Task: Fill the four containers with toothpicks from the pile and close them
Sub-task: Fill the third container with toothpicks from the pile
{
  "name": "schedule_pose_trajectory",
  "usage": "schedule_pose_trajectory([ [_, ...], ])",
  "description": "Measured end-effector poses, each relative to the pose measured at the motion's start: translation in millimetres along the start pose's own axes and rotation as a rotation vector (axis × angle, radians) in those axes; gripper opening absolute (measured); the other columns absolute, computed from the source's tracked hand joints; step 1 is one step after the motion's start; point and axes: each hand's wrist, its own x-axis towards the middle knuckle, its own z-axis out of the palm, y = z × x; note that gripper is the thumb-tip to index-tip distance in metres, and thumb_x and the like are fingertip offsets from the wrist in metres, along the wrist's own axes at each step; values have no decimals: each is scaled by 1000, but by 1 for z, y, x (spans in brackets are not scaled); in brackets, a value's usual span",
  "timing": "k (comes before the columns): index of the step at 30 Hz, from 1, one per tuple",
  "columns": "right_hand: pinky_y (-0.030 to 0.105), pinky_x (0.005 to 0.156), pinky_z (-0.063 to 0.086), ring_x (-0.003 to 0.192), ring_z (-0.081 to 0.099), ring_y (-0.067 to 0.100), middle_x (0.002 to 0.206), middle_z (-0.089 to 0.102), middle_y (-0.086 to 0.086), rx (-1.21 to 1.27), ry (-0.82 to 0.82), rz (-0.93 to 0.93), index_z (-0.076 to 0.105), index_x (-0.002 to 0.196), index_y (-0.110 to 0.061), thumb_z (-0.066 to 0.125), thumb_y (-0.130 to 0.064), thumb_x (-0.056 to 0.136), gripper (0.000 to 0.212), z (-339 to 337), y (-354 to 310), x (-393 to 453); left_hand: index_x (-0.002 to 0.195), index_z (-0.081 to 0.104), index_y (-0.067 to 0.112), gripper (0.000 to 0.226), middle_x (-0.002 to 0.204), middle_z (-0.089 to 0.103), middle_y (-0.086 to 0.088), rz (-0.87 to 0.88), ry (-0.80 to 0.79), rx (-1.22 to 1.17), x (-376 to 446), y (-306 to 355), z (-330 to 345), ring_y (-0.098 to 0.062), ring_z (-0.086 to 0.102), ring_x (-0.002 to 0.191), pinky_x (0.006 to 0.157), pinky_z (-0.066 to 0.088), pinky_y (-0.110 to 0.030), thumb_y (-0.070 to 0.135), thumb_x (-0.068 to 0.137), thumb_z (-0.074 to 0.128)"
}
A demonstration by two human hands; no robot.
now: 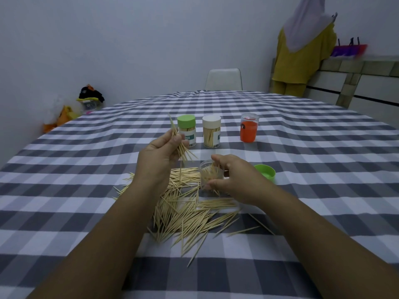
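Wooden toothpicks lie in a loose heap (185, 210) on a grey-and-white checked tablecloth (302, 169), below and between both hands. Left hand (159, 160) pinches a raised bundle of toothpicks (180, 143). Right hand (235, 180) grips an open clear plastic container (208, 172), partly filled. Just right of it lies a loose green lid (265, 172). Beyond the hands stand a green-lidded jar (187, 130), a white-lidded jar (211, 131) and an orange container (249, 130).

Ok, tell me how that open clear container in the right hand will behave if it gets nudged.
The clear container looks light and only partly filled, so it would probably tip easily. It is open, its green lid lying beside it, so toothpicks would likely spill. The right hand steadies it.
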Motion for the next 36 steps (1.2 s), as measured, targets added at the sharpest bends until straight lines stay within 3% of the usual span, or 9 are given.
schedule_pose_trajectory([
  [4, 25, 99, 38, 128, 42, 13, 145, 40, -2, 3, 8, -8, 30, 147, -23, 70, -31, 83, 75, 1, -1, -1, 95, 65, 9, 13, 79, 73, 1, -18, -38, -186, -2, 5, 7, -12, 70, 78, 75, 58, -23, 3, 91, 54],
  [11, 23, 96, 37, 127, 43, 14, 142, 42, 0, 19, 16, -16, 33, 146, -19, 71, -29, 82, 75, 2, -4, -3, 97, 65, 6, 15, 80, 72, -1, -51, -97, -255, -8, -4, 17, -12, 70, 77, 71, 57, -21, 2, 92, 52],
  [15, 30, 89, 49, 106, 56, 15, 119, 56, -1, 77, 25, -62, 54, 125, -20, 73, -26, 80, 49, 3, -6, -5, 99, 66, 7, 16, 84, 72, -2, -57, -114, -233, -10, -10, 23, -15, 70, 80, 76, 58, -23, 1, 91, 53],
  [19, 30, 83, 52, 93, 61, 10, 106, 62, -5, 126, 14, -72, 59, 117, -20, 74, -23, 80, 40, 4, -4, -3, 96, 66, 7, 16, 84, 73, -2, -57, -115, -211, -10, -12, 23, -14, 70, 77, 72, 58, -22, 0, 90, 54],
  [24, 32, 100, 44, 120, 51, 15, 137, 49, 0, 104, 2, -36, 39, 143, -18, 74, -26, 80, 73, 6, 1, 1, 102, 65, 6, 18, 85, 73, -2, -66, -122, -162, -8, -15, 19, -13, 70, 79, 73, 57, -21, 1, 90, 53],
  [27, 29, 99, 43, 121, 50, 15, 136, 49, 1, 114, 8, -42, 37, 143, -17, 73, -25, 80, 73, 4, 0, -1, 102, 65, 5, 17, 85, 72, -2, -86, -148, -117, -10, -19, 21, -14, 68, 82, 74, 57, -21, 1, 91, 52],
  [29, 29, 97, 45, 116, 53, 15, 129, 53, -1, 125, 4, -45, 43, 139, -17, 73, -23, 80, 66, 3, -2, -2, 98, 66, 7, 17, 83, 72, -2, -93, -170, -108, -11, -20, 22, -13, 67, 84, 76, 57, -23, 1, 91, 51],
  [32, 39, 89, 52, 98, 62, 14, 109, 64, -3, 149, -3, -86, 60, 116, -20, 76, -22, 77, 43, 4, -2, -1, 99, 65, 7, 17, 83, 72, -1, -95, -192, -122, -12, -19, 23, -12, 68, 83, 77, 58, -25, 2, 91, 51],
  [36, 39, 84, 53, 91, 63, 11, 101, 66, -3, 159, 5, -96, 62, 110, -21, 77, -22, 75, 38, 5, -2, -1, 99, 65, 7, 16, 83, 72, -2, -104, -198, -180, -11, -19, 24, -12, 70, 80, 68, 58, -26, 3, 91, 51],
])
